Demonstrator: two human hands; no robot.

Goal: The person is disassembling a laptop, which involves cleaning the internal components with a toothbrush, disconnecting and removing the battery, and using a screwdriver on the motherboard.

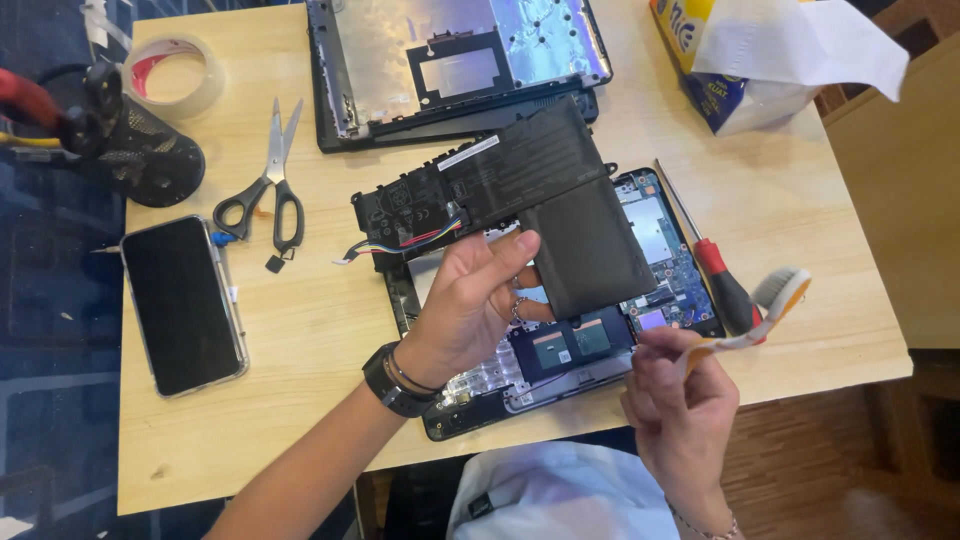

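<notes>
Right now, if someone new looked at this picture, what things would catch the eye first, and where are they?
In the centre, the left hand holds a black L-shaped battery pack lifted above an opened laptop base with its circuit board exposed. Lower right, the right hand holds a toothbrush near a red-handled screwdriver. At the left of the wooden table lie scissors and a dark phone.
</notes>
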